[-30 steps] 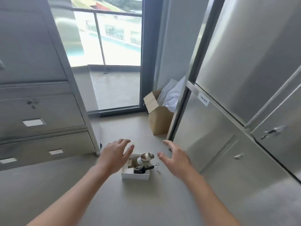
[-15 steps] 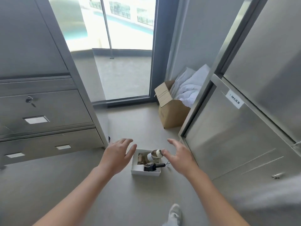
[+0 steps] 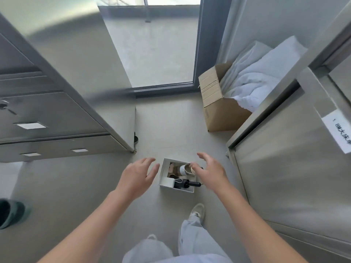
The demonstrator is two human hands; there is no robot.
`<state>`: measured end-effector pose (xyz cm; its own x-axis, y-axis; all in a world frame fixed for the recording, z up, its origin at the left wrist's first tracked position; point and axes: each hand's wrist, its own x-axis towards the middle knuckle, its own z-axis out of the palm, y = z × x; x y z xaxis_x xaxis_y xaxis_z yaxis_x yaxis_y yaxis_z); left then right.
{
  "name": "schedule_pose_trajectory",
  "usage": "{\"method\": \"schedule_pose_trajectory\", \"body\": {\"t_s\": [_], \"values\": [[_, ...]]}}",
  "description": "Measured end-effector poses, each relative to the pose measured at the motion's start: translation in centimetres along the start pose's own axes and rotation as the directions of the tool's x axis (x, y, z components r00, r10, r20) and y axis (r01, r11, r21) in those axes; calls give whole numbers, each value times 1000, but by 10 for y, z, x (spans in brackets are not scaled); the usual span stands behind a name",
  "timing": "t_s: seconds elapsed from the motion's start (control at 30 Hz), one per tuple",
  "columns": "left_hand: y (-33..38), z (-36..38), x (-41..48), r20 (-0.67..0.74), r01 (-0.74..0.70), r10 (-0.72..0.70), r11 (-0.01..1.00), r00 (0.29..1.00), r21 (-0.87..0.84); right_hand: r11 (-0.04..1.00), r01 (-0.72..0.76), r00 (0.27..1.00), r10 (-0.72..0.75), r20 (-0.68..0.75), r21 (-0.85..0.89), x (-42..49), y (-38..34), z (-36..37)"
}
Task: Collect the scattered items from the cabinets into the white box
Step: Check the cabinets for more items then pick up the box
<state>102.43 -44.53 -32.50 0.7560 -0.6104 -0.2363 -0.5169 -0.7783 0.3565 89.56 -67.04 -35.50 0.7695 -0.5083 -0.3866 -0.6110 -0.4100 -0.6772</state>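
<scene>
Head view, looking down. The white box [image 3: 162, 174] stands on the grey floor [image 3: 161, 130] between the two hands, open at the top. The left hand [image 3: 136, 175] hovers just beside the box's left wall, fingers spread and gently curved, gripping nothing. The right hand [image 3: 210, 171] is likewise spread and empty; its fingertips overlap the box's right rim in this view, and whether they touch it cannot be told. The hands are apart, with the box in the gap. Inside the box, nearest the right hand's fingers, lies a pale round item [image 3: 185, 168]; a black handled item [image 3: 187, 184] lies along the near wall, its tip jutting past the rim under the right hand, and a small white tag [image 3: 168, 182] sits toward the left hand. Beyond the left hand is a steel drawer cabinet [image 3: 47, 114]; just to the right of the right hand is a steel cabinet door [image 3: 284, 168] bearing a paper label [image 3: 338, 130]. Farther ahead of the right hand stands a cardboard carton [image 3: 218, 114] holding white cloth [image 3: 252, 86]. Below the right forearm a pale shoe [image 3: 197, 211] shows.
</scene>
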Motion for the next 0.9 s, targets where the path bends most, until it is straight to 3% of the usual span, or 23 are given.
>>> {"method": "schedule_pose_trajectory", "body": {"t_s": [0.33, 0.43, 0.63, 0.9], "values": [[-29, 90, 93, 197, 18, -21, 1000, 980, 20, 981, -175, 984, 171, 59, 82, 94, 71, 44], [-53, 147, 125, 272, 8, -13, 1000, 962, 19, 963, -253, 966, 248, 73, 89, 117, 118, 84], [-121, 290, 180, 292, 31, -39, 999, 956, 31, 908, -389, 921, 383, 67, 159, 167, 223, 192], [-226, 478, 238, 343, 150, -148, 988, 927, 23, 853, -478, 861, 502, -83, 209, 255, 366, 323]]}}
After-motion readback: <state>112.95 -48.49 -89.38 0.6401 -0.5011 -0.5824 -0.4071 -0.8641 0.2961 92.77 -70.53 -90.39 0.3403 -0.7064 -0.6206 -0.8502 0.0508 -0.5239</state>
